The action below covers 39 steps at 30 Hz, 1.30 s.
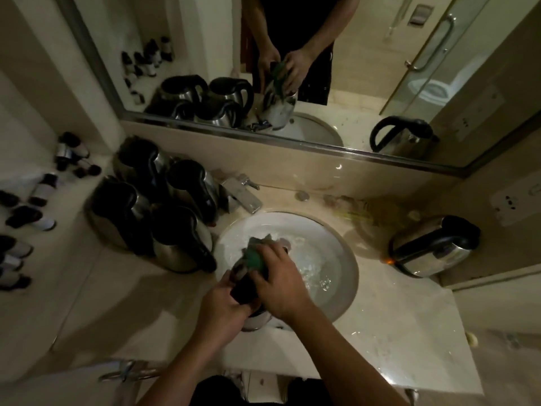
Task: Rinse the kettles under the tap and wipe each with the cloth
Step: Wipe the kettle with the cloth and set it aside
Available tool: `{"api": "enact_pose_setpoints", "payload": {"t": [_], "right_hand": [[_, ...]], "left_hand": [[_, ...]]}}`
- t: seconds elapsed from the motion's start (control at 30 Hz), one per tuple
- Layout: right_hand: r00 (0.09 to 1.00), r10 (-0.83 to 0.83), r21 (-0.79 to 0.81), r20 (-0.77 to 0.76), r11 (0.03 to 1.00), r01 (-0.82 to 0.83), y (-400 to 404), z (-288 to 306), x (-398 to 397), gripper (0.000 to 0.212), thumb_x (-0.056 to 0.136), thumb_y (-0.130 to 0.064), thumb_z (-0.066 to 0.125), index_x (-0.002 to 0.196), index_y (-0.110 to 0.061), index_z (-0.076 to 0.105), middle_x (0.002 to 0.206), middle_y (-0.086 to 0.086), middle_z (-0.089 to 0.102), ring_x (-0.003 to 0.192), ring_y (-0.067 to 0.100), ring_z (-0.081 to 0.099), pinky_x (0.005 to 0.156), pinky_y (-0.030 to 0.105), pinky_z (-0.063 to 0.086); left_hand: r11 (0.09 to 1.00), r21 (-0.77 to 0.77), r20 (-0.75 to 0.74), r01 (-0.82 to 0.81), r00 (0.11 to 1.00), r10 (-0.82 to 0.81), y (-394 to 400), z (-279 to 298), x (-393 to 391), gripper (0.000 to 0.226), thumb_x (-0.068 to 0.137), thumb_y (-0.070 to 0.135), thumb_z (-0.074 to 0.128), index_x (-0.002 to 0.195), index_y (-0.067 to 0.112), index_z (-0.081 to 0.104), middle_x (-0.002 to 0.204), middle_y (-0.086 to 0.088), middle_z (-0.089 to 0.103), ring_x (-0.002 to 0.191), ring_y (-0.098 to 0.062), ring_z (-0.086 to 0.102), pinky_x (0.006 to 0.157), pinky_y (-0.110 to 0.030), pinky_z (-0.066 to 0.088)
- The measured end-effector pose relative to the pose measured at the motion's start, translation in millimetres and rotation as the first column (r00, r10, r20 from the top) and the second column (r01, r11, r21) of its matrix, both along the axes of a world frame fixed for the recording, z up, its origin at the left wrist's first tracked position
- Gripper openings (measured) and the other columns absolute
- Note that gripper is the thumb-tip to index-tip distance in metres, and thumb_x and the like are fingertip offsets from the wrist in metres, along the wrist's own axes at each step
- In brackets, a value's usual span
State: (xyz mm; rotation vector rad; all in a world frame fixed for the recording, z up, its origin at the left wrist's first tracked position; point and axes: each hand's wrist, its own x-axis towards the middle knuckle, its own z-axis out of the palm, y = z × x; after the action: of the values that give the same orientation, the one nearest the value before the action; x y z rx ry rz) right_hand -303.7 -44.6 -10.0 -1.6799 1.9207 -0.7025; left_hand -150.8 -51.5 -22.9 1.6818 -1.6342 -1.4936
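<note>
One steel kettle with a black handle point(248, 291) is gripped by the left hand point(224, 303) over the white basin's point(336, 259) seven o'clock edge, a green cloth point(256, 254) pressed on by the curled right hand point(279, 284).

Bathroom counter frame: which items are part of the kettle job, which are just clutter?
Job:
- kettle gripped by left hand over the sink
- green cloth pressed on it by right hand
- tap
- four kettles left of the sink
- one kettle on the right

Clutter:
- small bottles on the left
- mirror
- wall socket
</note>
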Motion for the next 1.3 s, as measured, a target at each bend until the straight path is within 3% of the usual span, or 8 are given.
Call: {"api": "enact_pose_setpoints", "payload": {"t": [0.23, 0.4, 0.53, 0.67, 0.83, 0.97, 1.13, 1.3], "right_hand": [[0.964, -0.221, -0.111, 0.150, 0.965, 0.239, -1, -37, -2, 0.046, 0.099, -0.039, 0.047, 0.142, -0.025, 0.052, 0.139, -0.003, 0.057, 0.127, 0.009, 0.050, 0.109, 0.026, 0.041], [0.422, -0.720, 0.261, 0.551, 0.628, 0.733, 13, -50, 30, 0.022, 0.112, -0.034, 0.037, 0.123, -0.020, 0.049, 0.106, 0.002, 0.064, 0.102, 0.027, 0.062, 0.078, 0.014, 0.045], [-0.021, -0.850, 0.662, 0.527, 0.395, 0.637, 18, -73, 31, 0.031, 0.109, -0.026, 0.040, 0.123, -0.007, 0.060, 0.125, 0.023, 0.066, 0.103, 0.033, 0.063, 0.073, 0.036, 0.052], [0.356, -0.730, 0.366, 0.583, 0.627, 0.687, 11, -34, 30, 0.028, 0.113, -0.025, 0.037, 0.133, -0.008, 0.047, 0.114, 0.008, 0.062, 0.102, 0.020, 0.061, 0.083, 0.030, 0.050], [0.937, -0.243, -0.134, 0.252, 0.950, 0.282, 17, -38, 25, 0.042, 0.104, -0.036, 0.043, 0.145, -0.030, 0.043, 0.153, -0.013, 0.047, 0.142, 0.008, 0.045, 0.116, 0.029, 0.040], [0.898, -0.313, -0.156, 0.310, 0.915, 0.373, 43, -63, 24, 0.050, 0.110, -0.037, 0.037, 0.157, -0.053, 0.029, 0.172, -0.009, 0.025, 0.160, 0.009, 0.019, 0.130, 0.040, 0.024], [0.782, -0.279, -0.138, 0.558, 0.898, 0.419, 65, -52, 37, 0.050, 0.111, -0.010, 0.044, 0.152, -0.039, 0.040, 0.160, -0.012, 0.044, 0.147, 0.009, 0.045, 0.117, 0.021, 0.039], [0.971, -0.142, -0.368, 0.190, 0.907, 0.205, 43, -41, 33, 0.034, 0.104, -0.021, 0.050, 0.137, -0.013, 0.053, 0.170, 0.005, 0.030, 0.159, 0.034, 0.025, 0.129, 0.043, 0.027]], "left_hand": [[0.996, -0.074, 0.018, -0.048, 0.999, 0.050, 5, -10, -3, 0.035, 0.072, 0.036, 0.085, 0.104, 0.028, 0.076, 0.123, 0.022, 0.061, 0.094, 0.004, 0.062, 0.075, -0.011, 0.046], [0.976, -0.169, 0.159, -0.134, 0.974, 0.161, 16, -11, -12, 0.038, 0.076, 0.032, 0.084, 0.111, 0.019, 0.075, 0.136, 0.006, 0.049, 0.112, -0.011, 0.060, 0.093, -0.017, 0.040], [0.989, -0.061, 0.024, -0.135, 0.990, 0.137, 20, 0, -6, 0.075, 0.080, 0.018, 0.082, 0.144, 0.038, 0.048, 0.131, 0.019, 0.059, 0.108, 0.005, 0.061, 0.090, -0.010, 0.044], [0.994, 0.026, -0.067, -0.103, 0.992, 0.104, 18, 8, 6, 0.078, 0.079, 0.010, 0.081, 0.115, 0.065, 0.039, 0.091, 0.027, 0.070, 0.087, 0.017, 0.062, 0.067, -0.004, 0.045], [0.975, 0.161, -0.150, -0.153, 0.972, 0.178, 6, 15, 6, 0.088, 0.073, -0.008, 0.073, 0.145, 0.035, 0.048, 0.103, 0.018, 0.070, 0.093, 0.001, 0.067, 0.071, -0.012, 0.053], [0.962, 0.201, -0.180, -0.184, 0.958, 0.221, -9, 26, 1, 0.084, 0.072, -0.007, 0.069, 0.139, 0.041, 0.055, 0.103, 0.011, 0.075, 0.099, -0.009, 0.070, 0.075, -0.012, 0.054], [0.901, 0.307, -0.287, -0.308, 0.872, 0.396, -12, 44, -11, 0.071, 0.075, -0.011, 0.066, 0.114, 0.049, 0.067, 0.091, -0.001, 0.078, 0.087, -0.019, 0.075, 0.078, -0.039, 0.062], [0.903, 0.311, -0.404, -0.297, 0.818, 0.409, -23, 74, -18, 0.055, 0.079, -0.018, 0.061, 0.109, 0.026, 0.075, 0.088, -0.007, 0.079, 0.079, -0.020, 0.077, 0.062, -0.030, 0.060]]}}
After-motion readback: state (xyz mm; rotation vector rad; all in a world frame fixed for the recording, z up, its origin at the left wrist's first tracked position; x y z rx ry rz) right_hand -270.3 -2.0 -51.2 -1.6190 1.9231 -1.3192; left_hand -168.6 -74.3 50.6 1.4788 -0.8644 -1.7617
